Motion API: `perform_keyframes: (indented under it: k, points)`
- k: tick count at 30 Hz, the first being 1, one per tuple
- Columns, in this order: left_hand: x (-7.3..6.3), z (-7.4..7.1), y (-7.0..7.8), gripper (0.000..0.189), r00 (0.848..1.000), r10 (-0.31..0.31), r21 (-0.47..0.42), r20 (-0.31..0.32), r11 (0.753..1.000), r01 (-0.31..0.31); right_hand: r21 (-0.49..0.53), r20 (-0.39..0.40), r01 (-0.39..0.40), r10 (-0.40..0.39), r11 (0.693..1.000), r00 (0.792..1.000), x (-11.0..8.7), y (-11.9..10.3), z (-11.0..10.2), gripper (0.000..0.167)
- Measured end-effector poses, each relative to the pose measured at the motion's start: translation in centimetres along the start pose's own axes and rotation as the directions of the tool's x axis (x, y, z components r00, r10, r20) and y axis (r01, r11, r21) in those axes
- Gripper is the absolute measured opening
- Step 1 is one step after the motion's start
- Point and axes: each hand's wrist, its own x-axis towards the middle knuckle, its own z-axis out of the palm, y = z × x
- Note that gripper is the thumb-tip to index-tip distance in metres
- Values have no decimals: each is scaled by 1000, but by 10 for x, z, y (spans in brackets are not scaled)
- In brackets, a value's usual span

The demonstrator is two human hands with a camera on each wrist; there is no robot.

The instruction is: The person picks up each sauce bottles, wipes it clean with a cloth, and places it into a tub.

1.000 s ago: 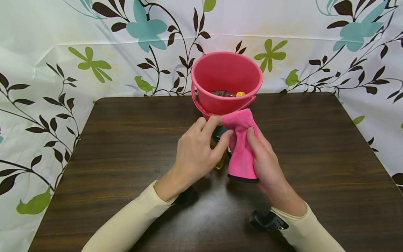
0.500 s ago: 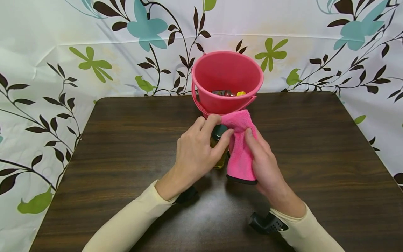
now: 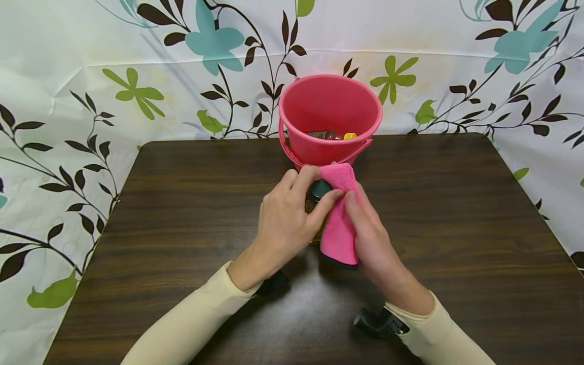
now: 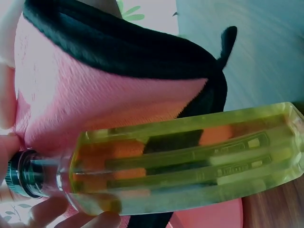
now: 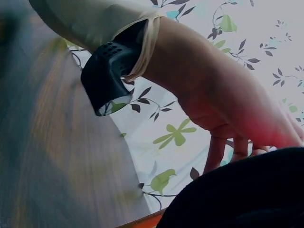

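Observation:
My right hand [image 3: 376, 241] grips a pink plush pouch [image 3: 338, 223] with thumb on its near face. In the left wrist view the pouch [image 4: 85, 90] shows a black-trimmed mouth and a small black loop. A clear bottle [image 4: 190, 166] of yellow-green liquid stands between the hands, its dark green cap [image 3: 320, 189] uppermost. My left hand [image 3: 285, 213] has its fingers curled round the bottle's neck, while its thumb meets the pouch. Whether the bottle's base touches the table cannot be told. In the right wrist view a dark shape hides the right fingertips.
Just behind the hands stands a pink bucket [image 3: 328, 152] with a yellow thing [image 3: 350, 136] and other small items inside. Brown wood-grain tabletop [image 3: 191, 223] spreads to both sides. A leaf-patterned cloth [image 3: 150, 45] hangs along the table's back edge.
My right hand has carried the pouch leftward, closer to the bottle and the left thumb. The pouch now covers more of the bottle in the head view. My left hand has hardly moved.

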Motion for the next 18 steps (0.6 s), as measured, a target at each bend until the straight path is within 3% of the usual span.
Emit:
perform_keyframes:
  k: [6,18]
  points:
    - [0,1,0,36,1000,-2,-33,-10,999,2,-2,-1,-22,22,1000,1000,5,10,8,53]
    - [-1,1,-1,36,1000,7,-69,-5,998,-7,-36,-70,-17,14,999,997,11,28,13,46]
